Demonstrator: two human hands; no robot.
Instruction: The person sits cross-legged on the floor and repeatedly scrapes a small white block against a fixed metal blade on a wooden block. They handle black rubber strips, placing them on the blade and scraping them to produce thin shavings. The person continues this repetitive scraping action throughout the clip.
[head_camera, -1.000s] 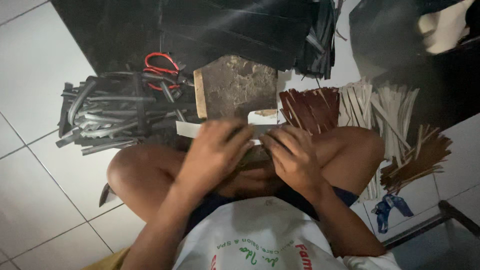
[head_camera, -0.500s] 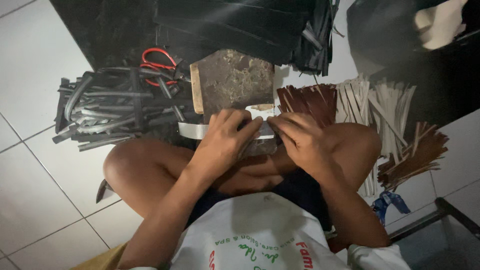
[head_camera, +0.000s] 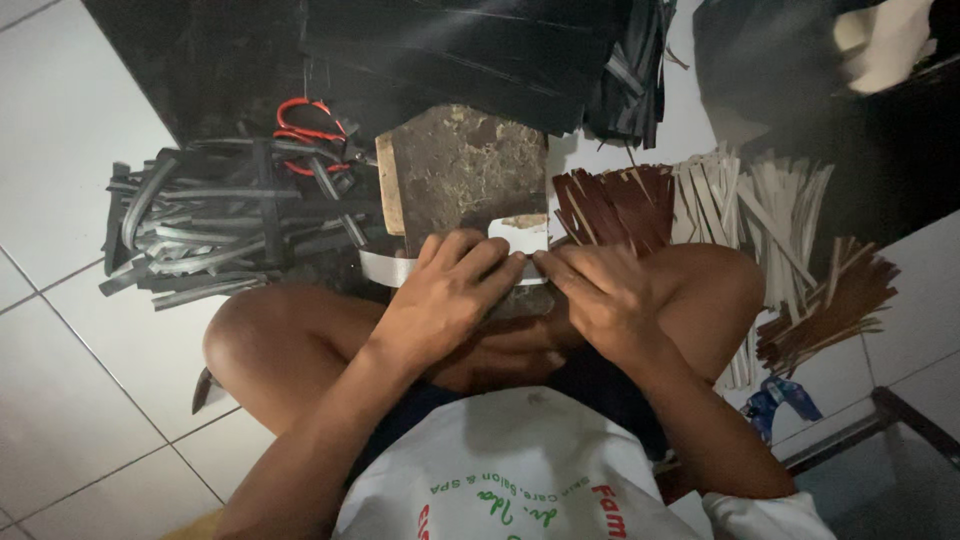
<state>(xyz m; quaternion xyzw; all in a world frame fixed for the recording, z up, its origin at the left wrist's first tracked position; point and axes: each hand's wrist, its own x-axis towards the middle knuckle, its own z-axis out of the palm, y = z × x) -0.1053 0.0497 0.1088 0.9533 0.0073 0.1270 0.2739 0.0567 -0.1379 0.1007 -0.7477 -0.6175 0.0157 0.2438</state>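
Observation:
I sit cross-legged on a tiled floor. My left hand (head_camera: 445, 295) and my right hand (head_camera: 600, 295) meet over my lap, both pinching a pale flat strip (head_camera: 385, 268) that sticks out to the left of my left hand. A short white piece of it (head_camera: 520, 232) shows above my fingertips. The strip lies across the near edge of a worn wooden block (head_camera: 460, 170) standing in front of my knees.
A pile of grey strips (head_camera: 210, 235) lies to the left with red-handled scissors (head_camera: 305, 130) behind it. Dark brown strips (head_camera: 615, 205), pale strips (head_camera: 750, 210) and tan strips (head_camera: 830, 310) fan out on the right. Black sheet material (head_camera: 460, 50) lies beyond the block.
My hands have stayed together on the strip and shifted slightly rightwards. The view has tilted a little.

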